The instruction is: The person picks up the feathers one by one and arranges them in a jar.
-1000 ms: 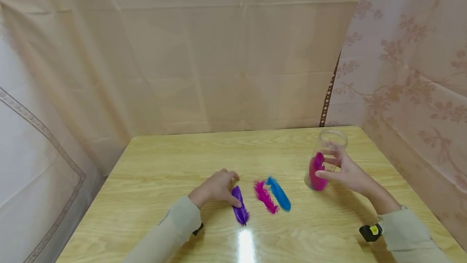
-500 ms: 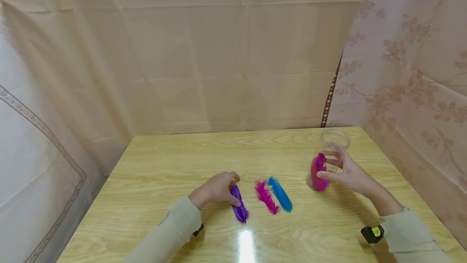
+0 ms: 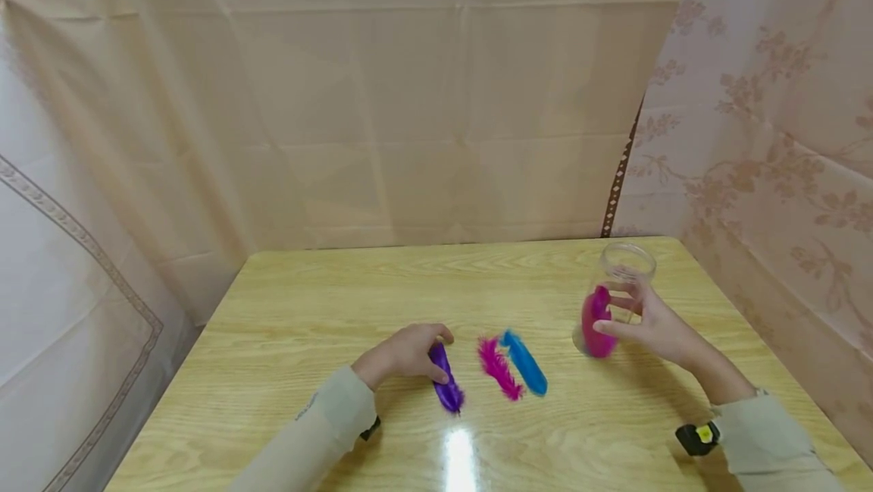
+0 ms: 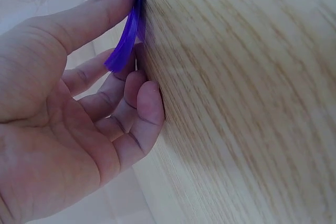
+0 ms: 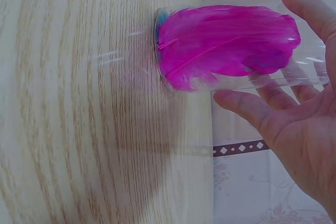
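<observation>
My left hand is at a purple feather on the table, its thumb pressing on the feather. In the left wrist view the thumb lies straight on the purple feather, while the fingertips rest against the table and the feather's free end lifts between them. My right hand holds a clear cylindrical jar standing upright. Inside the jar a bright pink feather shows, with some blue near the base. Part of the jar is hidden by the hand.
A magenta feather and a blue feather lie side by side on the wooden table, between the hands. A beige curtain hangs behind, and a floral curtain runs along the right.
The purple feather has slid slightly away from me under the left thumb. My right hand and the jar keep their place, apart from a slight shift of the whole view.
</observation>
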Motion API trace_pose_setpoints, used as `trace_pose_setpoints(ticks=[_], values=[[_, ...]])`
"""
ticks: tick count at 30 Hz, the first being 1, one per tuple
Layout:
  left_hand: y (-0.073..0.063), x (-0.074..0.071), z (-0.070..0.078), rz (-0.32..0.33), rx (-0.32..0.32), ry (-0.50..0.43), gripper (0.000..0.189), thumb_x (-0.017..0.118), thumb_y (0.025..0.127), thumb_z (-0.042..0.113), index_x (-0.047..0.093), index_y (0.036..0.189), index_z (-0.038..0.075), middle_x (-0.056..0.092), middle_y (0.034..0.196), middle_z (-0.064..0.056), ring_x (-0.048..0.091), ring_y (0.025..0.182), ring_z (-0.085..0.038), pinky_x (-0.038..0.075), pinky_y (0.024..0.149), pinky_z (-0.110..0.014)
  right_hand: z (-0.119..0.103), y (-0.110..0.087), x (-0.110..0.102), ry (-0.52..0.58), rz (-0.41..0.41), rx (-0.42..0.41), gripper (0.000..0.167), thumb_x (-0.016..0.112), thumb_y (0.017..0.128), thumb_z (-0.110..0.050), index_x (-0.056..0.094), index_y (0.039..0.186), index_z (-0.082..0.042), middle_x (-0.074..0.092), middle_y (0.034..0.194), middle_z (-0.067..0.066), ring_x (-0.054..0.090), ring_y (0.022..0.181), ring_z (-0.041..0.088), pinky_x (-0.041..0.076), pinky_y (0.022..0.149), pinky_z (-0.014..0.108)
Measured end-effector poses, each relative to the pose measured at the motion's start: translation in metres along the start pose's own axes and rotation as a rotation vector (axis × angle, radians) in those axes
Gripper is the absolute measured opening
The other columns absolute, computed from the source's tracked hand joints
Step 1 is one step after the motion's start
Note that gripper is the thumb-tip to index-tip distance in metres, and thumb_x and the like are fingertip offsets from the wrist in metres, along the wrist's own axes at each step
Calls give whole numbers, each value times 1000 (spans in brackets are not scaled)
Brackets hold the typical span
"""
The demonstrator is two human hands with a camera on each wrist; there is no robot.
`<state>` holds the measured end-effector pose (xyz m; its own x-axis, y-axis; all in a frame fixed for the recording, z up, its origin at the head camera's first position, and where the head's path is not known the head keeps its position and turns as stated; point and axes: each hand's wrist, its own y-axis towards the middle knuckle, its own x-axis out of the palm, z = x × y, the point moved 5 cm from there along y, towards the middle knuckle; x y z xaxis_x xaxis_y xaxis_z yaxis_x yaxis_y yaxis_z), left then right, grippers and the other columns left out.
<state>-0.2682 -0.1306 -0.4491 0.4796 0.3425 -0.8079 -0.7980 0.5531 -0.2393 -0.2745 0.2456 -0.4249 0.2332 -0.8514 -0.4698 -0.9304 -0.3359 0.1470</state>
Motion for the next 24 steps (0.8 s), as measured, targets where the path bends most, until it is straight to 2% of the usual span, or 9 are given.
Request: trace_pose_setpoints(ticks=[4,12,24], values=[[1,1,-1,-6,-1,-2,57,87,83,23,61,132,8,65,126,-11,60,120,-29,47,104,-43,-2,0,-1,-28,5,13,88,75,94,-14,11,154,-15,36,145,32,42,129,62,48,92,69],[3,1,0,-4,6,-1,54,86,84,22,62,131,10,65,126,-10,60,120,-28,47,104,-43,-3,1,-2,-42,7,16,89,76,94,-15,10,154,-16,37,145,32,43,128,62,48,92,69],[6,0,1,18,8,-8,50,87,83,17,64,127,12,67,116,-6,63,108,-22,50,97,-40,2,0,0,-6,2,21,85,75,94,-13,13,153,-20,35,146,31,39,131,62,48,92,70]])
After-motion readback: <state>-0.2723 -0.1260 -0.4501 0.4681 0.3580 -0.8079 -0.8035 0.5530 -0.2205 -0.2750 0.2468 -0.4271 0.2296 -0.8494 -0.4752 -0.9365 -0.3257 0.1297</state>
